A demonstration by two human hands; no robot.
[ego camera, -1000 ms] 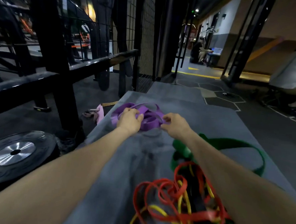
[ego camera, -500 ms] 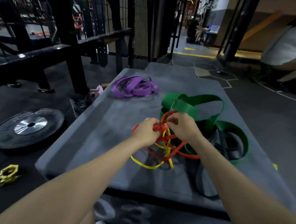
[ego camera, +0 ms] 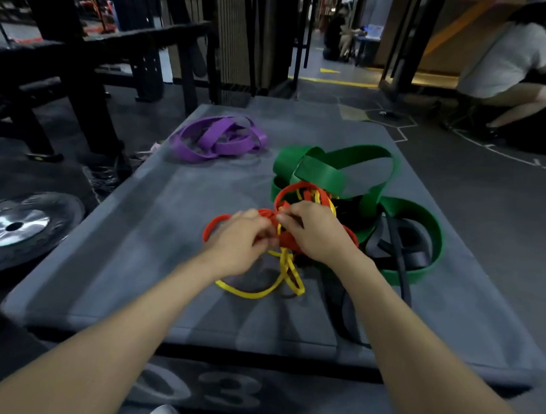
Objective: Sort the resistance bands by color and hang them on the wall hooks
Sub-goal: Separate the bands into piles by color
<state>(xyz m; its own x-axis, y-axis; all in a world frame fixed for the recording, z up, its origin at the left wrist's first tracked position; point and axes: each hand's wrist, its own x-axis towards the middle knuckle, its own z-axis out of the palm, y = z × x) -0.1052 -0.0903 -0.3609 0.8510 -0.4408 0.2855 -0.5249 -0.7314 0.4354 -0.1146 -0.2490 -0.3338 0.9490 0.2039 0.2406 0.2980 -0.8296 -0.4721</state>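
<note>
— Two hands now at the near tangle: left hand (ego camera: 245, 237) and right hand (ego camera: 318, 231), off the purple bands (ego camera: 218, 139) handled a second ago.

— Purple bands left where?

— Lying as a separate heap at the far left of the grey bench (ego camera: 156, 232), well apart from everything else. Looks like one color sorted, though not yet hung; no wall hooks in sight.

— And the grip?

— Both sets of fingers curled in, pinching strands of the red bands (ego camera: 293, 190) where the two hands meet. Hard to tell exactly which loop sits between which fingers. Much the same hold as half a second ago, only slightly lifted.

— Rest of the pile?

— Yellow bands (ego camera: 251, 292) threaded through the red and trailing toward the near edge. Green bands (ego camera: 324, 171) just behind, wide and looped, touching the red. Black bands (ego camera: 399, 245) under and inside the green loop, one strand running off toward the front.

— Meaning for the task?

— Probably second color under way: red to be teased free of yellow. Likely snag at the crossings, so slow pulling advised.
</note>
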